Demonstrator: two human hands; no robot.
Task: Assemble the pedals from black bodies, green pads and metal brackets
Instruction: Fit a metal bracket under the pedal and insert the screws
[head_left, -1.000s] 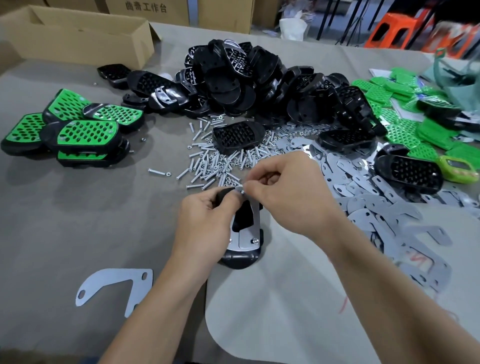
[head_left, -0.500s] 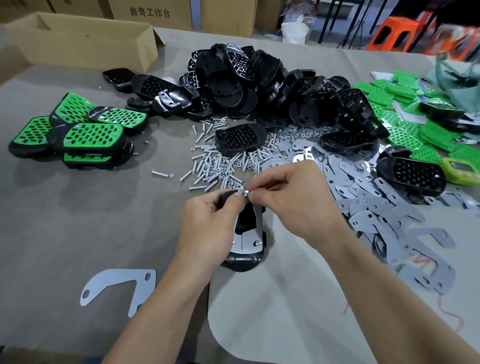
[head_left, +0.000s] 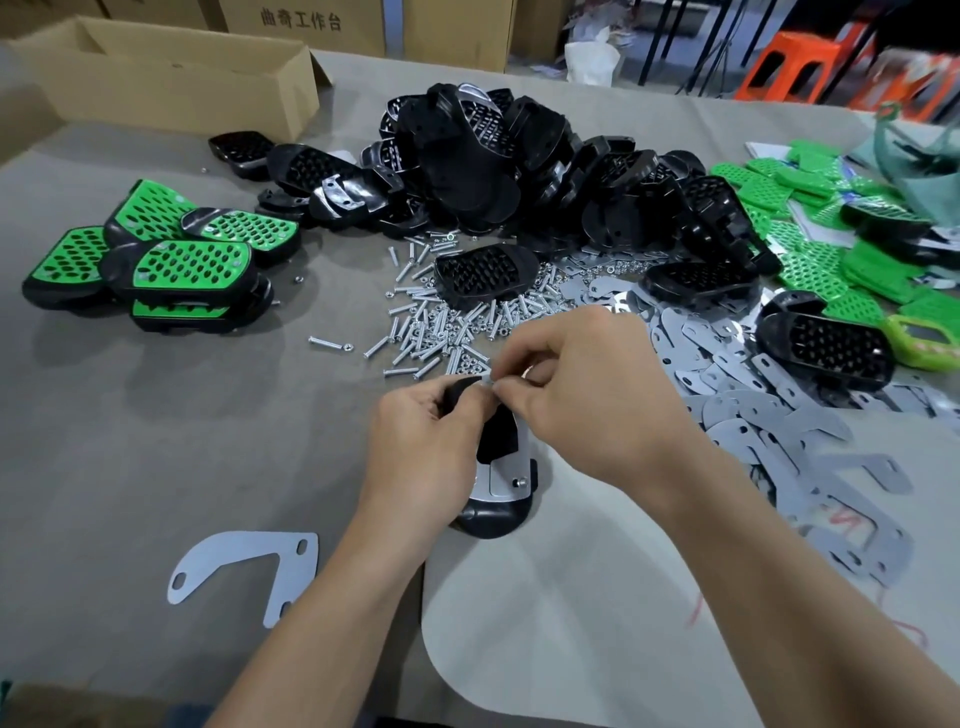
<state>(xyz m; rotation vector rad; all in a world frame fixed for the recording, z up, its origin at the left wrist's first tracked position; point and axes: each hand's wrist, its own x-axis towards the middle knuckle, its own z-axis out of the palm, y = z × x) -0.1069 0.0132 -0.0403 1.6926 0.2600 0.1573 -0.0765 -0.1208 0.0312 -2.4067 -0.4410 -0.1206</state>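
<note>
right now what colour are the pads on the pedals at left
The pads are green with dark holes; head view.

Both forearms are bare, run in from the lower edge and converge mid-frame. Back up, the left hand (head_left: 421, 447) has its fingers curled round the far end of a black plastic oval pedal body (head_left: 497, 439), thumb lying along the top. From the right, knuckles up, the right hand (head_left: 587, 400) pinches a small silver metal fastener (head_left: 487, 381) between thumb and forefinger, right at the left thumb tip. Its other fingers are curled in. Fingertips of both hands touch.
</note>
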